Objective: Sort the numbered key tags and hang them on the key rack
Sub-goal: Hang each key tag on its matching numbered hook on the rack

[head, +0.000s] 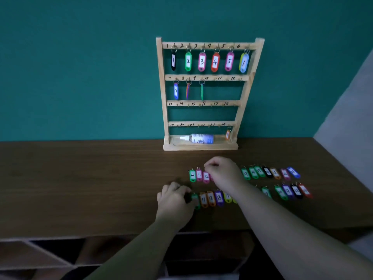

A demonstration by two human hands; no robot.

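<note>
One broad wood-grain table (80, 178) bears the slatted pine key rack (205, 77), its top row full. Right hand (223, 173) curls over the far row of oblong plastic key tags (254, 172), grip unclear; left hand (173, 200) pinches the near row's green end tag (195, 202).

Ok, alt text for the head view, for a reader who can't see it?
The left hand pinches a green tag in the near row of numbered tags on the table; the right hand curls over the far row. Behind, a wooden rack holds ten tags.
</note>
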